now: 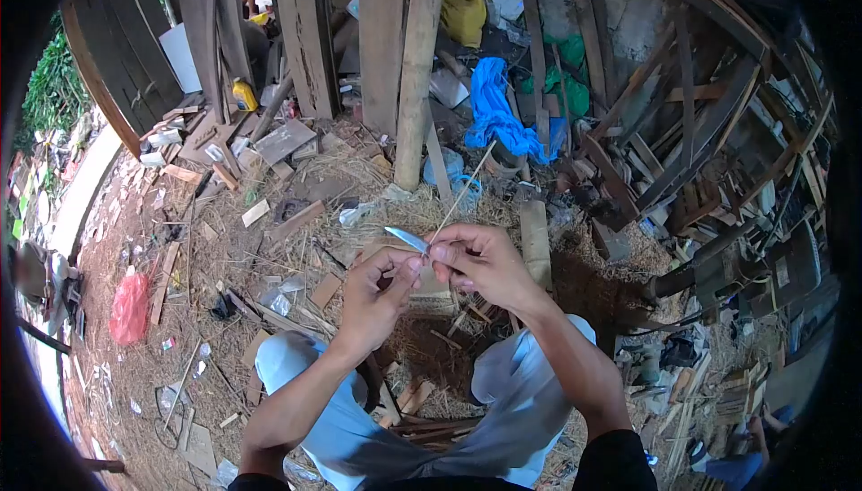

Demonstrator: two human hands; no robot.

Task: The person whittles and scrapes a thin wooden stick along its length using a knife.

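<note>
My two hands meet in front of my knees, fingertips almost touching. My right hand (485, 265) is closed on a small knife (406, 239); its pale blade points up and to the left, and its handle is hidden in my fingers. A thin bamboo strip (465, 189) slants up and away from between my hands. My left hand (379, 292) has thumb and fingers pinched together at the near end of this strip. Just where the strip's end lies between the fingers is hidden.
Wood scraps and shavings litter the ground around my legs. A bamboo post (417, 87) stands ahead, with a blue plastic bag (494, 109) beside it. A red plastic bag (129, 309) lies left. Boards (709, 123) are piled right. Another person (750, 451) is partly visible lower right.
</note>
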